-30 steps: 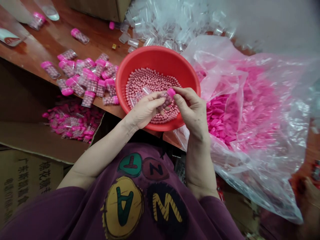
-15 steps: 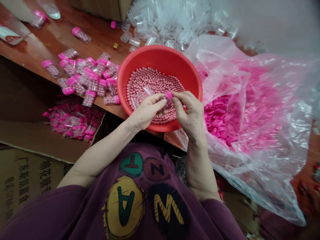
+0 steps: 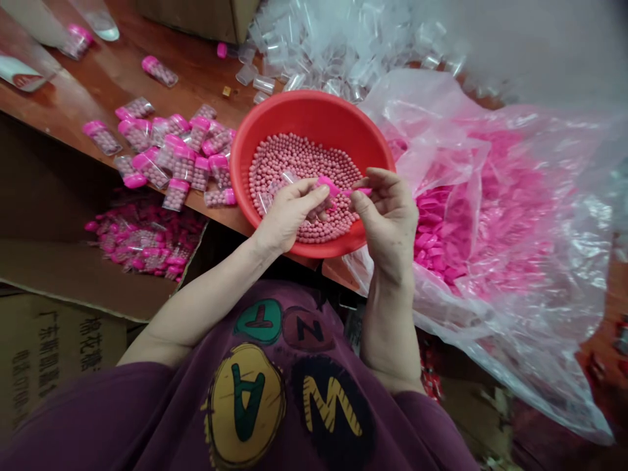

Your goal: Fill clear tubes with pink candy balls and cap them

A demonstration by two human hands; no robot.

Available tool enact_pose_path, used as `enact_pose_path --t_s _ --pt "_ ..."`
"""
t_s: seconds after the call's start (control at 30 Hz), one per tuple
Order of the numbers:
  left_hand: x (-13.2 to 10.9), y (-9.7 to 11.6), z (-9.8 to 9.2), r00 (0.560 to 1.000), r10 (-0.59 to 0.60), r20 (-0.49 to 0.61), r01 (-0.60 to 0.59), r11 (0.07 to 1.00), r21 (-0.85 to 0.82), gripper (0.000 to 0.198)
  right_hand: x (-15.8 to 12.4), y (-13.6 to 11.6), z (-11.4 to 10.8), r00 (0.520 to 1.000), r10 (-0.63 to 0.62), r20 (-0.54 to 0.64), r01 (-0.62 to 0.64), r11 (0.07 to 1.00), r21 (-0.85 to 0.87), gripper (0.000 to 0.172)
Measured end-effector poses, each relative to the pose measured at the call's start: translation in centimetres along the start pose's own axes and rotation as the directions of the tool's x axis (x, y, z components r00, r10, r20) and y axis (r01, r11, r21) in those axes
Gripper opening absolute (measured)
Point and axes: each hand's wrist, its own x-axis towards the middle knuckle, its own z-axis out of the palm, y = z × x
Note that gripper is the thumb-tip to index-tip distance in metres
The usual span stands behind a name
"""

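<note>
Over the red basin (image 3: 309, 108), my left hand (image 3: 289, 212) is closed around a small clear bottle whose pink cap (image 3: 328, 186) sticks out past the thumb; the fingers hide most of the bottle. My right hand (image 3: 387, 209) is just to the right, thumb and fingertips around a thin pink strip (image 3: 362, 191) that reaches towards the cap. Whether strip and cap are one piece, I cannot tell. Pink beads (image 3: 304, 150) fill the basin's bottom, and a few clear bottles (image 3: 289, 178) lie among them beside my left hand.
Filled pink-capped bottles (image 3: 181, 163) are piled left of the basin. Below them, a cardboard box (image 3: 73, 268) holds more. Clear containers (image 3: 318, 52) lie heaped behind the basin. At right, a plastic bag (image 3: 490, 320) spreads around loose pink plastic pieces (image 3: 436, 255).
My right hand has moved slightly right, away from the cap, and its fingers have spread a little. A pink strip now shows between the hands. My left hand has barely moved.
</note>
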Motion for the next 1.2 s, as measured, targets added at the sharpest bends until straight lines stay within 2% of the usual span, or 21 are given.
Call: enact_pose_path --t_s 0.1,0.2,0.3,0.37,0.47,0.53,0.67,0.8,0.9,0.97,1.07,1.13,1.17,1.2 --pt "-0.1 -0.1 0.3 0.999 0.032 0.001 -0.032 0.997 0.067 0.009 0.2 0.2 0.3 0.999 0.005 -0.048 -0.003 0.999 0.043 0.047" --pt "-0.2 -0.3 0.4 0.998 0.052 0.034 -0.056 0.99 0.127 0.01 -0.1 -0.3 0.4 0.999 -0.021 -0.026 0.022 0.999 0.038 0.046" --pt "-0.1 -0.4 0.4 0.997 0.054 0.063 -0.063 0.986 0.156 0.006 -0.6 -1.3 0.2 0.995 -0.035 0.093 0.045 0.994 -0.103 0.045" --pt "-0.1 -0.4 0.3 0.998 0.046 0.049 -0.053 0.988 0.143 0.005 -1.0 -1.9 0.1 0.977 -0.033 0.211 0.084 0.967 -0.241 0.053" --pt "0.0 -0.4 0.3 1.0 -0.011 0.002 0.011 0.995 0.103 0.008 -1.5 -2.3 0.8 0.951 -0.015 0.308 0.149 0.897 -0.416 0.077" --pt "-0.1 -0.4 0.4 0.998 -0.054 -0.016 0.055 0.994 0.094 0.008 -1.8 -2.0 1.8 0.961 -0.014 0.277 0.164 0.833 -0.529 0.083" --pt "-0.2 0.0 0.7 0.994 -0.102 -0.048 0.106 0.991 0.086 0.008 -1.9 -0.7 3.4 0.977 -0.097 0.189 0.204 0.677 -0.707 0.067" --pt "-0.2 0.3 1.0 0.987 -0.152 -0.045 0.154 0.986 0.058 0.01 -1.6 0.2 3.3 0.952 -0.179 0.248 0.306 0.576 -0.758 0.064" --pt "-0.1 0.3 1.4 0.988 -0.142 -0.055 0.145 0.987 0.063 0.018 -1.3 0.1 3.2 0.938 -0.194 0.287 0.347 0.549 -0.76 0.062" --pt "-0.3 0.4 1.6 0.99 -0.115 -0.076 0.122 0.988 0.098 0.023 -0.8 -0.1 3.0 0.934 -0.179 0.31 0.355 0.577 -0.736 0.061" --pt "-0.5 1.3 1.1 0.997 -0.013 -0.07 0.026 0.981 0.192 0.02 0.7 0.0 2.0 0.922 -0.119 0.368 0.34 0.702 -0.625 0.07" --pt "-0.1 2.8 -0.6 0.983 0.171 -0.065 -0.145 0.944 0.295 0.012 2.2 0.6 0.6 0.933 -0.074 0.352 0.271 0.787 -0.554 0.074" --pt "0.4 3.8 -2.0 0.954 0.292 -0.073 -0.248 0.9 0.36 0.01 2.9 0.9 -0.2 0.948 -0.055 0.313 0.225 0.813 -0.537 0.069" --pt "1.0 5.0 -3.6 0.903 0.419 -0.095 -0.342 0.835 0.431 0.01 3.6 1.2 -0.8 0.962 -0.035 0.27 0.18 0.825 -0.535 0.06"
